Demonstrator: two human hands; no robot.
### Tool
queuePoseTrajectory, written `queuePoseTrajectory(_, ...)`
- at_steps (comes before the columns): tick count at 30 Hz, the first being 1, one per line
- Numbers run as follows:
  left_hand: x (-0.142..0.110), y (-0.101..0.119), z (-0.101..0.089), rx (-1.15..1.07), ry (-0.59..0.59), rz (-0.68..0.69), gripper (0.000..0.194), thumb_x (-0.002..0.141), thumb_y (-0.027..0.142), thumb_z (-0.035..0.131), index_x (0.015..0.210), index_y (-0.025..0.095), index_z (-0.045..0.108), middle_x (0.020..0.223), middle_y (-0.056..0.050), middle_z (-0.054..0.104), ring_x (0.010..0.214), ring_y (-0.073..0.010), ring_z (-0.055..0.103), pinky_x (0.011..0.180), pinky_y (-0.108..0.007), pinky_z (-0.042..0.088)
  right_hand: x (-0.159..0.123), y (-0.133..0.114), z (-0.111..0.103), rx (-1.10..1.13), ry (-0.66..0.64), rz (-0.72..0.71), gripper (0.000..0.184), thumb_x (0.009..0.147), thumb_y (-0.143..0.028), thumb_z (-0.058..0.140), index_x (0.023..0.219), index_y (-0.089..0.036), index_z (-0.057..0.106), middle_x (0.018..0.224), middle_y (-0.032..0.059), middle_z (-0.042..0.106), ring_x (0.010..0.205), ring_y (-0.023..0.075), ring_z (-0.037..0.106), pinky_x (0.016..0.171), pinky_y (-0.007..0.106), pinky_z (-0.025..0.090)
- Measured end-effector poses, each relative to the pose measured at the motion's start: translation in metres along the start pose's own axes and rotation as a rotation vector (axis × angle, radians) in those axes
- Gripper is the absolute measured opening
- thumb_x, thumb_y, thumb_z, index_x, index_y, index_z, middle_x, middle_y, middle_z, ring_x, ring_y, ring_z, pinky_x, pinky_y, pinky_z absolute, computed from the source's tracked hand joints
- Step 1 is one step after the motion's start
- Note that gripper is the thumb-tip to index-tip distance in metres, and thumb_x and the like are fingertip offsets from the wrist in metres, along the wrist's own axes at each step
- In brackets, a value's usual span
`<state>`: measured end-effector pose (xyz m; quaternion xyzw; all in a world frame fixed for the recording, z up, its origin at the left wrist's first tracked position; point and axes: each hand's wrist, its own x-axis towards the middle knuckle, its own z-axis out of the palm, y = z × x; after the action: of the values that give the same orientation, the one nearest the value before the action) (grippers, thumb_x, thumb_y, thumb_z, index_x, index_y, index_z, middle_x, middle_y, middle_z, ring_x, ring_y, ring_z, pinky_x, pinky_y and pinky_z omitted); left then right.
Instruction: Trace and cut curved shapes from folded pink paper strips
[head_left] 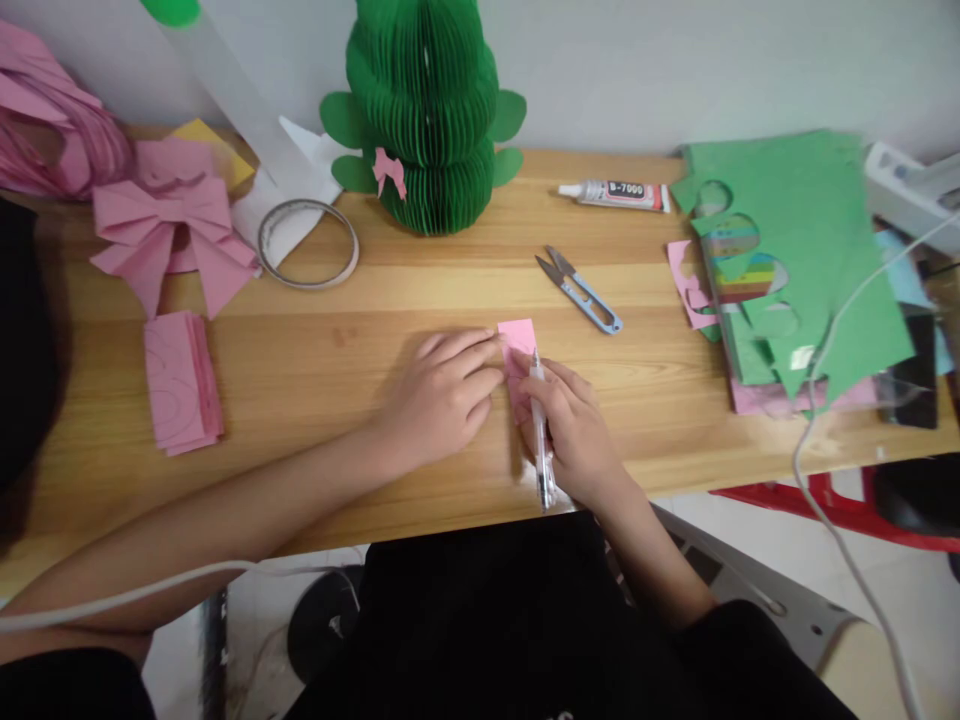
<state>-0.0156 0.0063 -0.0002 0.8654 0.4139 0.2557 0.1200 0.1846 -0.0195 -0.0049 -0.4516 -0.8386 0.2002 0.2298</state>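
A small pink paper strip (517,335) lies on the wooden table between my two hands. My left hand (450,385) rests flat at the strip's left side, fingers stretched out and fingertips touching its edge. In my right hand (574,425) is a clear pen (539,420), its tip pointing away from me over the strip's right edge. Whether the tip touches the paper I cannot tell. Part of the strip is hidden by my fingers. Beyond my right hand lie blue thread snips (581,292).
A green honeycomb paper figure (427,120) stands at the back. Left are a pink paper bow (176,215), folded pink paper (180,385) and a tape roll (309,245). A glue tube (619,194) and green sheets (817,260) lie right; a white cable (814,400) hangs across.
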Motion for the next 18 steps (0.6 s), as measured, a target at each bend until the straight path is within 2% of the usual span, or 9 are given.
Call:
queuePoseTrajectory(9, 0.0002, 0.0008, 0.0009, 0.003, 0.017, 0.02, 0.023, 0.085, 0.009, 0.051, 0.096, 0.015, 0.069, 0.12, -0.01, 0.069, 0.119, -0.027, 0.058, 0.094, -0.044, 0.048, 0.0008, 0.0, 0.0009, -0.026, 0.013, -0.023, 0.035, 0.088, -0.015, 0.051, 0.121, -0.027, 0.05, 0.138, 0.0093, 0.056, 0.126, 0.0276, 0.052, 0.098, 0.049, 0.046)
queuePoseTrajectory(14, -0.0007, 0.0022, -0.0001, 0.021, 0.002, -0.001, 0.023, 0.085, 0.01, 0.051, 0.098, 0.015, 0.069, 0.125, -0.014, 0.064, 0.119, -0.0284, 0.057, 0.095, -0.047, 0.049, 0.0026, -0.0012, -0.0008, -0.036, -0.002, -0.031, 0.035, 0.088, -0.013, 0.05, 0.121, -0.025, 0.051, 0.135, 0.0111, 0.059, 0.125, 0.0283, 0.052, 0.097, 0.05, 0.046)
queuePoseTrajectory(18, -0.0007, 0.0027, -0.0002, 0.027, 0.017, 0.024, 0.029, 0.086, 0.008, 0.048, 0.109, 0.011, 0.066, 0.122, -0.014, 0.066, 0.12, -0.0277, 0.057, 0.097, -0.046, 0.048, 0.0031, -0.0007, -0.0006, -0.031, -0.015, -0.033, 0.036, 0.086, -0.012, 0.05, 0.12, -0.025, 0.05, 0.136, 0.0111, 0.057, 0.124, 0.0285, 0.052, 0.097, 0.05, 0.046)
